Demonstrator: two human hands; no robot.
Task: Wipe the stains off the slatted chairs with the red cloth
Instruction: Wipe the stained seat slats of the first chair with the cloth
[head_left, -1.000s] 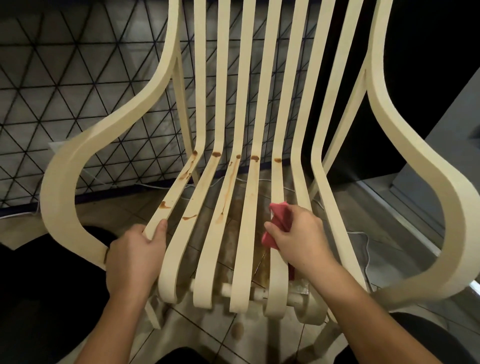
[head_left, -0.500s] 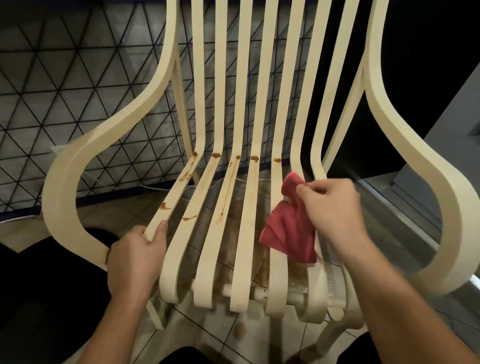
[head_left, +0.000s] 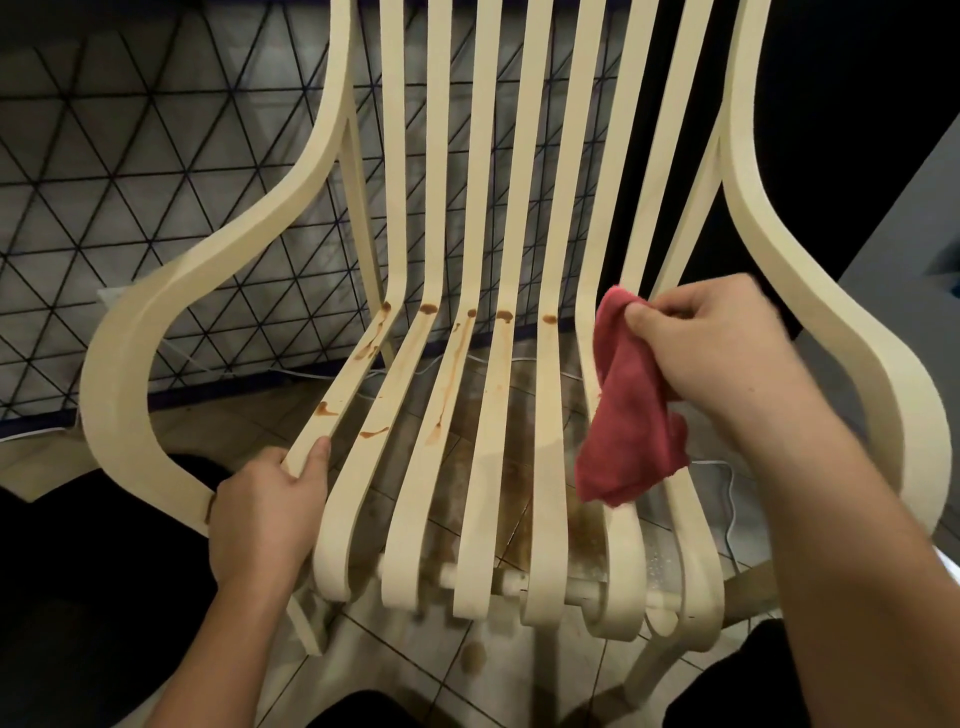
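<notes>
Leftmost, the left hand (head_left: 260, 514) curls round the front end of the outer seat slat (head_left: 337, 395), steadying the slatted chair (head_left: 119, 364). Brown stains (head_left: 428, 309) mark the five slats from the seat's left edge to its middle, darkest at the back bend. Over the right-hand slats the red cloth (head_left: 628, 415) hangs loose, pinched near its top between thumb and fingers of the right hand (head_left: 727, 358); whether it touches the wood I cannot tell. This looks like a pause between strokes. The next move calls for carrying the cloth leftward and pressing it along each stained slat. No container shows.
</notes>
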